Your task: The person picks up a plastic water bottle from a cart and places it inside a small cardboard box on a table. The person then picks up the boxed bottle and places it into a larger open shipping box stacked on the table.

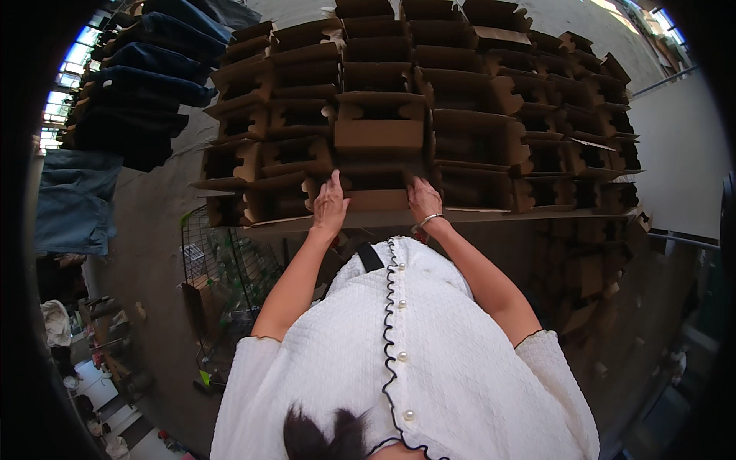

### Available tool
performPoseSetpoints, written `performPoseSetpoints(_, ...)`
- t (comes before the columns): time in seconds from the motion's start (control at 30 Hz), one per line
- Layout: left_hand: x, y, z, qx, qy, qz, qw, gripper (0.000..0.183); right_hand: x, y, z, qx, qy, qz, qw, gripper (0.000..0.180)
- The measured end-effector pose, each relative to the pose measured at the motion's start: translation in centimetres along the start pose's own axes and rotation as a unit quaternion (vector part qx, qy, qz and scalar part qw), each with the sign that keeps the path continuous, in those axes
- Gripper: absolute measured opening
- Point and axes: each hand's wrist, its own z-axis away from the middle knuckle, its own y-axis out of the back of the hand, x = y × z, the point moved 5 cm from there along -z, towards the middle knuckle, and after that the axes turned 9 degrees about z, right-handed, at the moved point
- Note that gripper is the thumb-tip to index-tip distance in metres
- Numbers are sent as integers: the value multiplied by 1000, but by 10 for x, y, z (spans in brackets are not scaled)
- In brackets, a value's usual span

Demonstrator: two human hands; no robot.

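Rows of open brown cardboard boxes stand close together before me. My left hand lies at the left end of a cardboard box in the front row, its fingers pointing away from me. At the right end of that box is my right hand, with a bracelet at the wrist and the fingertips partly in shadow. Both hands touch the box's ends; whether the fingers grip the cardboard is hard to tell. Just beyond stands another box with a raised front flap.
Dark and blue jeans hang at the upper left, with lighter blue denim nearer. A black wire basket holding plastic bottles stands below the table's left part. A pale panel is at the right. More cardboard lies under the table.
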Motion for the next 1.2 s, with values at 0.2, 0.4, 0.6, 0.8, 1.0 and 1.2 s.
performPoseSetpoints(0.2, 34, 12, -9, 122, -95, -174, 973, 86, -13, 9, 11, -40, 55, -10, 998, 38)
performPoseSetpoints(0.4, 10, -18, 5, 79, -88, -80, 990, 47, -24, 25, 25, -57, 9, -100, 993, 46)
performPoseSetpoints(0.6, 4, -13, 6, 42, -107, -75, 990, 68, -20, 29, 18, -28, -26, -85, 996, 50)
performPoseSetpoints(0.8, 19, 6, -18, -23, -143, -77, 986, 92, -17, 20, 16, -17, 3, -31, 999, 42)
performPoseSetpoints(1.0, 18, 11, -13, 49, -211, -38, 976, 36, 21, -5, 19, 43, -105, -68, 991, 36)
performPoseSetpoints(1.2, 2, -25, 19, 27, -217, -85, 972, 37, -32, 12, 23, -9, -3, -80, 997, 33)
